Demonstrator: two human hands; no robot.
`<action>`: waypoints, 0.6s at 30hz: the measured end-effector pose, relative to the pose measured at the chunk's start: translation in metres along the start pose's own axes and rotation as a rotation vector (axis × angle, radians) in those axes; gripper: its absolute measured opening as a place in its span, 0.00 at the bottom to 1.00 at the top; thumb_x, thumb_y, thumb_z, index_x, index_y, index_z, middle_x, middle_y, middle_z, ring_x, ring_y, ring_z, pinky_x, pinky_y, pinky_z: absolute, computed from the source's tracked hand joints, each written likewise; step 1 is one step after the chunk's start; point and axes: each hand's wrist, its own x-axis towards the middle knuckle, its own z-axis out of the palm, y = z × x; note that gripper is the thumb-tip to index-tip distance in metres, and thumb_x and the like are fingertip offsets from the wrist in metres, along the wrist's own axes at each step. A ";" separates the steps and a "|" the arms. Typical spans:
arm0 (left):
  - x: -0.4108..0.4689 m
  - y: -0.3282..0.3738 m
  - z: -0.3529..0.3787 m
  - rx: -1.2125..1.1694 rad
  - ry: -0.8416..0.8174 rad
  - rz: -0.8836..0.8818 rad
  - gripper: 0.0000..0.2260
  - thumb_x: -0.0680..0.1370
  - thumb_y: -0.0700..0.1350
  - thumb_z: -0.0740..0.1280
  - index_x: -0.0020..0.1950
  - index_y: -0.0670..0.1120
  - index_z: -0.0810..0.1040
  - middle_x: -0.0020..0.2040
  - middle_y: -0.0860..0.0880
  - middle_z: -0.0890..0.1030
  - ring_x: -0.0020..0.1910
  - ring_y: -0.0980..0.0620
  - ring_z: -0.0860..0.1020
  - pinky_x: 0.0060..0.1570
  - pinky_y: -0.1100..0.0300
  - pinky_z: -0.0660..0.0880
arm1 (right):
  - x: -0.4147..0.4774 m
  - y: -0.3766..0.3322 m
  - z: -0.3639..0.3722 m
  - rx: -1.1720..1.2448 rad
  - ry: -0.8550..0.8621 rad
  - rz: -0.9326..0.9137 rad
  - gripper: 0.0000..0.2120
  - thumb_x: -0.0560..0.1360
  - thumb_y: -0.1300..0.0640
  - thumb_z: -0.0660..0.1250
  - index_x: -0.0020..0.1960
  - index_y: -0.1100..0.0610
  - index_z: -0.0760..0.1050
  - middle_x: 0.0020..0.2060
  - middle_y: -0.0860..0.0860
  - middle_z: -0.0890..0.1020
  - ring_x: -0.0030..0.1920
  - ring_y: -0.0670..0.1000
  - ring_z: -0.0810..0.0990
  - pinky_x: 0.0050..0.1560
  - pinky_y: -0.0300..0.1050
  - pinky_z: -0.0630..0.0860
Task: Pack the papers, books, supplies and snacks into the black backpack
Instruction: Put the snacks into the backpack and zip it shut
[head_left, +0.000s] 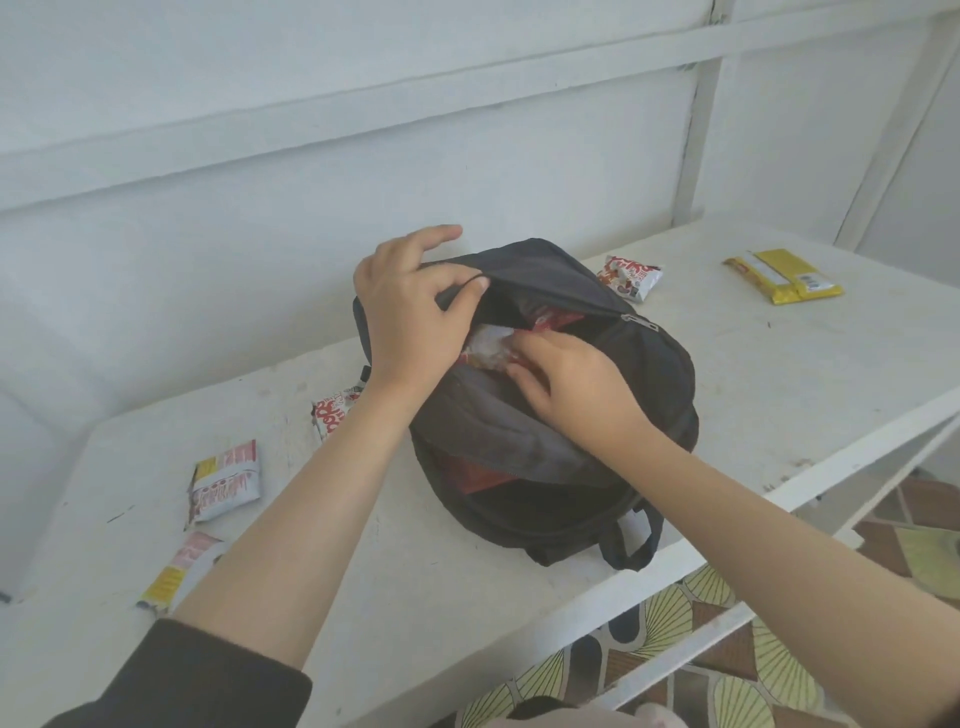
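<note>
The black backpack (644, 384) lies on the white table (779, 374) with its front pocket unzipped. My left hand (410, 312) pinches the pocket's upper flap and holds it up. My right hand (571, 389) pushes a white and red snack packet (485, 348) into the opening, fingers curled on it. More red packaging (550, 319) shows deeper inside. A lower compartment is also open, with something red (478, 475) in it.
Loose snack packets lie around: one behind the bag (629, 277), a yellow pack (784, 275) at the far right, one by my left forearm (332, 413), and two at the left (224, 487) (179, 571). The table's front edge (675, 566) runs diagonally above a patterned floor.
</note>
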 end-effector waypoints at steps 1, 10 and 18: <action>0.000 0.000 -0.001 0.004 -0.001 0.001 0.04 0.71 0.48 0.71 0.38 0.51 0.84 0.55 0.53 0.81 0.55 0.52 0.75 0.59 0.46 0.67 | 0.000 0.003 0.001 -0.003 -0.057 -0.064 0.16 0.77 0.53 0.58 0.57 0.60 0.77 0.51 0.56 0.82 0.53 0.59 0.80 0.53 0.48 0.74; 0.005 0.000 -0.007 0.045 -0.045 0.008 0.04 0.72 0.49 0.71 0.40 0.51 0.85 0.57 0.54 0.80 0.58 0.52 0.74 0.61 0.55 0.60 | 0.036 0.012 0.018 -0.203 -0.454 -0.033 0.27 0.81 0.46 0.39 0.77 0.54 0.49 0.77 0.51 0.54 0.77 0.52 0.49 0.74 0.51 0.44; 0.006 -0.001 -0.009 0.058 -0.075 -0.002 0.04 0.71 0.49 0.70 0.40 0.51 0.85 0.57 0.54 0.79 0.58 0.51 0.74 0.61 0.55 0.60 | 0.039 0.009 0.023 -0.139 -0.491 -0.107 0.26 0.82 0.48 0.39 0.77 0.54 0.52 0.77 0.50 0.54 0.76 0.49 0.48 0.74 0.51 0.41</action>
